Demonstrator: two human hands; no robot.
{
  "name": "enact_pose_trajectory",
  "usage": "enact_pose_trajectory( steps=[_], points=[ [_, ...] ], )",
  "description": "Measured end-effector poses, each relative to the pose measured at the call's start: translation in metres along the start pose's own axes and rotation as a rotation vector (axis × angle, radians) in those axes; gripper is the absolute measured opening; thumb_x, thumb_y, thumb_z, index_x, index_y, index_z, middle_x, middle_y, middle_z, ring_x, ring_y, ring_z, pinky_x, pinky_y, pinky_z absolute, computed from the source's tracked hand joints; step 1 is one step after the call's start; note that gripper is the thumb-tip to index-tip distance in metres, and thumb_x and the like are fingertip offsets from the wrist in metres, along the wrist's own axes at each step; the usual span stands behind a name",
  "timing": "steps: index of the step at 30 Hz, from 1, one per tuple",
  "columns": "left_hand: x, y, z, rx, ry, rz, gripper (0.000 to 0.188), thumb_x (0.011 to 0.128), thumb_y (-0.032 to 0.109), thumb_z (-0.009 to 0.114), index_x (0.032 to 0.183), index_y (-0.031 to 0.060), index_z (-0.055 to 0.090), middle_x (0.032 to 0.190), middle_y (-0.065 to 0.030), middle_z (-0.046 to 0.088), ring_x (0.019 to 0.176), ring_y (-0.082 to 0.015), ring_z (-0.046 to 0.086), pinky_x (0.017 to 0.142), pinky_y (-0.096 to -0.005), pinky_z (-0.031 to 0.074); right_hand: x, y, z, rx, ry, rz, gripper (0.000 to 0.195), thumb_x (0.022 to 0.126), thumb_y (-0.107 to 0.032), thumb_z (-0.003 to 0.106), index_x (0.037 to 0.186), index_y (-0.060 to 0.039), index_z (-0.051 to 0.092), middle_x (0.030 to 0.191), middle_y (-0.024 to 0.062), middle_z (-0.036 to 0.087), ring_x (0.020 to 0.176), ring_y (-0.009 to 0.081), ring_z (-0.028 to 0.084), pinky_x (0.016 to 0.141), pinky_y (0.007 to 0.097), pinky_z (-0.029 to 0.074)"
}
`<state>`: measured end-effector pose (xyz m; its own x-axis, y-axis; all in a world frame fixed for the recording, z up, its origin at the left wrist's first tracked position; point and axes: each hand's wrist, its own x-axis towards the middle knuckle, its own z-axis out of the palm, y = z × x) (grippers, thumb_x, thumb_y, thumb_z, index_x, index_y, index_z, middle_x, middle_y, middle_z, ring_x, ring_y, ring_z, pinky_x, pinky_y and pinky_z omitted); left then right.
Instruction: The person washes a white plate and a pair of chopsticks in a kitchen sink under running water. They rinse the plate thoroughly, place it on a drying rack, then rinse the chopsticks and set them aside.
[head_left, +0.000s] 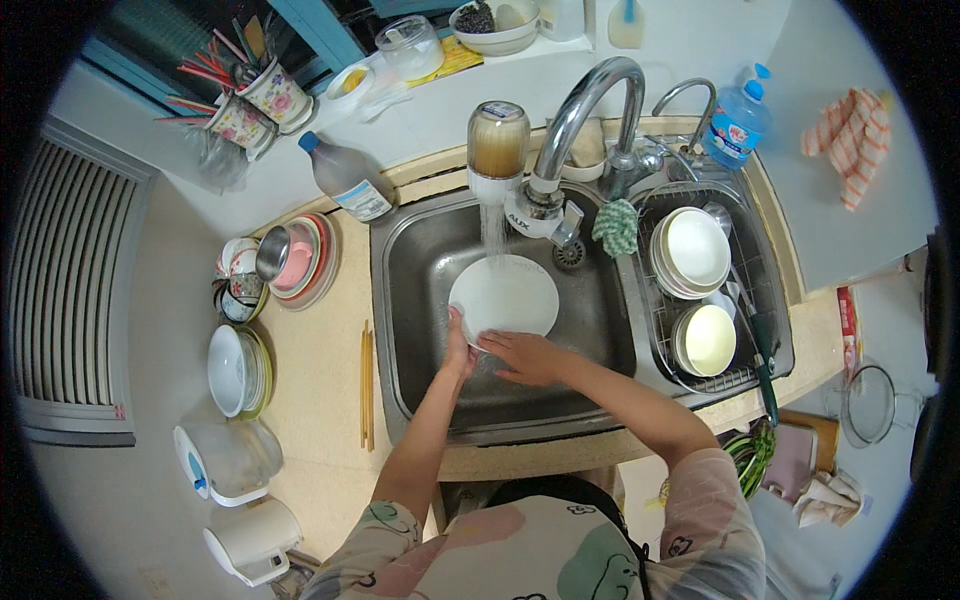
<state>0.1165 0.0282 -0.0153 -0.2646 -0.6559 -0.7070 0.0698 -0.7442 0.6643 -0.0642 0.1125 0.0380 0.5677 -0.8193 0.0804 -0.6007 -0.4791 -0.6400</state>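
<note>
A white plate (506, 300) is held over the large basin of the stainless steel sink (420, 390), tilted under running water. My left hand (459, 341) grips its lower left rim, thumb on the upper face and the other fingers partly hidden beneath. My right hand (525, 356) lies with its fingertips on the plate's near edge, fingers stretched out. Water falls in a fine spray from the AUX faucet filter (499, 157) onto the far part of the plate. Above arches the chrome faucet (592, 82).
Stacked bowls (697, 251) stand in a wire drying rack (675, 379) in the right basin. A green scrubbing cloth (616, 227) hangs over the divider. Chopsticks (366, 386) lie left of the sink, near stacked dishes (240, 371). A blue-capped bottle (349, 180) stands behind.
</note>
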Motion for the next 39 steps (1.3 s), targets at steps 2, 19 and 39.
enact_pose_trajectory(
  steps=[2,19,39],
  points=[
    [-0.014,0.015,0.033,-0.166,0.121,0.094,0.075,0.085,0.065,0.033,0.126,0.0021,0.04,0.104,-0.0135,0.061,0.073,-0.0195,0.065,0.044,-0.0237,0.051,-0.014,0.005,-0.01,-0.182,-0.002,0.107,0.048,0.086,-0.021,0.051,0.126,0.0014,0.039,0.131,0.018,0.041,0.121,0.0277,0.043,0.096,0.0367,0.04],
    [0.088,0.072,0.097,1.568,-0.022,0.646,0.043,0.089,0.028,0.041,0.122,0.0007,0.041,0.128,-0.0204,0.04,0.096,-0.0365,0.055,0.083,-0.0443,0.044,0.025,0.016,-0.028,0.636,1.0,0.762,0.059,0.092,-0.041,0.046,0.06,0.0071,0.054,0.047,0.009,0.044,0.049,0.0127,0.04,0.05,0.0349,0.038],
    [0.039,0.041,0.079,1.485,0.097,0.819,0.047,0.094,0.019,0.03,0.137,0.0015,0.023,0.146,-0.0233,0.006,0.135,-0.0414,0.0,0.106,-0.0554,0.008,0.033,0.015,-0.027,1.247,1.161,0.877,0.055,0.09,-0.046,0.047,0.08,0.006,0.062,0.074,0.0065,0.06,0.066,0.0112,0.052,0.061,0.0277,0.043]
  ],
)
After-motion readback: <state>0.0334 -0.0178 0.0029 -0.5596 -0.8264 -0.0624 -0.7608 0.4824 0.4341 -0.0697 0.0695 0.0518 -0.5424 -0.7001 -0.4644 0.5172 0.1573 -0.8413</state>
